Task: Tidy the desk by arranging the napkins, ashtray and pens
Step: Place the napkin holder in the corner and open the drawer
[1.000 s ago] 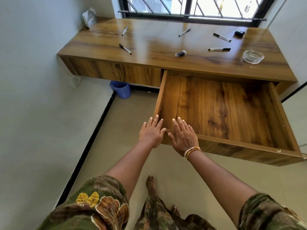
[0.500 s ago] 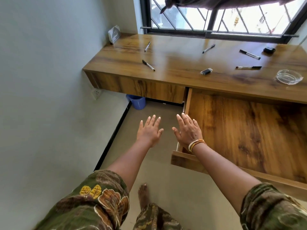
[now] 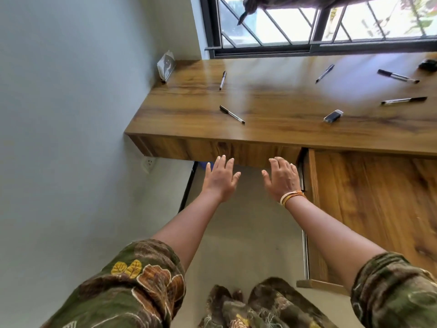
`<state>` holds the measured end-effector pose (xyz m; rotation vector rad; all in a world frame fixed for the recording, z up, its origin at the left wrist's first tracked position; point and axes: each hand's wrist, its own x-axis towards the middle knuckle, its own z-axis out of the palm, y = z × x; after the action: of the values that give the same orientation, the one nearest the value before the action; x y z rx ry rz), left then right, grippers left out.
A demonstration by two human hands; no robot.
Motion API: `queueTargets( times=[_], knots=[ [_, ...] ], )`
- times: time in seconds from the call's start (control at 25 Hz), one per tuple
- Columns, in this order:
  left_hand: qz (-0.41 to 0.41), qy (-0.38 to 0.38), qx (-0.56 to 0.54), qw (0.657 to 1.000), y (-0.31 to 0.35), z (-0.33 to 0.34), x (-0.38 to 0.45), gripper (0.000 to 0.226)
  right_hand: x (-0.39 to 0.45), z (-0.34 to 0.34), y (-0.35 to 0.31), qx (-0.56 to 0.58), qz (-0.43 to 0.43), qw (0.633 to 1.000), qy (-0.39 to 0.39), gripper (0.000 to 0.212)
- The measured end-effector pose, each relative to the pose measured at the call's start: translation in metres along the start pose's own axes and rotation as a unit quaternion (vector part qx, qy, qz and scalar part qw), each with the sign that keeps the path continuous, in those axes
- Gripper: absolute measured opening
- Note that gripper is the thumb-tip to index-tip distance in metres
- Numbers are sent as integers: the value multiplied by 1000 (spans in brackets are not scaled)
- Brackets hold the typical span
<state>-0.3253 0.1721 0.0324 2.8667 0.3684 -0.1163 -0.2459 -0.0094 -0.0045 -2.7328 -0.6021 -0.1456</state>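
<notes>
Several pens lie scattered on the wooden desk (image 3: pixel 272 119): one near the front left (image 3: pixel 231 114), one further back (image 3: pixel 222 80), one toward the window (image 3: pixel 324 73), two at the right (image 3: pixel 398 76) (image 3: pixel 403 100). A napkin holder (image 3: pixel 166 65) leans in the back left corner against the wall. The ashtray is out of view. My left hand (image 3: pixel 221 177) and my right hand (image 3: pixel 281 177) are stretched forward with fingers spread, holding nothing, their fingertips at the lower edge of the left drawer front (image 3: pixel 236 151).
The right drawer (image 3: pixel 369 204) stands pulled out wide, its metal runner along its left side. A small black and white eraser-like object (image 3: pixel 333 116) lies on the desk, and a dark object (image 3: pixel 428 65) at the far right edge. The wall is close on the left.
Both hands have left the open drawer's front left corner and moved up and left to the closed left drawer front. The view has shifted left, and the ashtray has gone out of frame.
</notes>
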Motion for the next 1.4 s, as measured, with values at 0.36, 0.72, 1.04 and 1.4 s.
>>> queueTargets(
  times=[0.36, 0.72, 1.04, 1.4],
  knots=[
    [115, 6, -23, 993, 65, -11, 147, 58, 125, -13, 55, -14, 112, 988, 102, 40],
    [52, -212, 29, 975, 116, 7, 243, 72, 215, -24, 130, -33, 346, 929, 129, 51],
    [82, -181, 46, 979, 116, 5, 247, 78, 197, -10, 136, -98, 268, 947, 148, 41],
    [106, -170, 44, 979, 110, 15, 211, 63, 110, -5, 101, 31, 255, 932, 256, 43]
  ],
)
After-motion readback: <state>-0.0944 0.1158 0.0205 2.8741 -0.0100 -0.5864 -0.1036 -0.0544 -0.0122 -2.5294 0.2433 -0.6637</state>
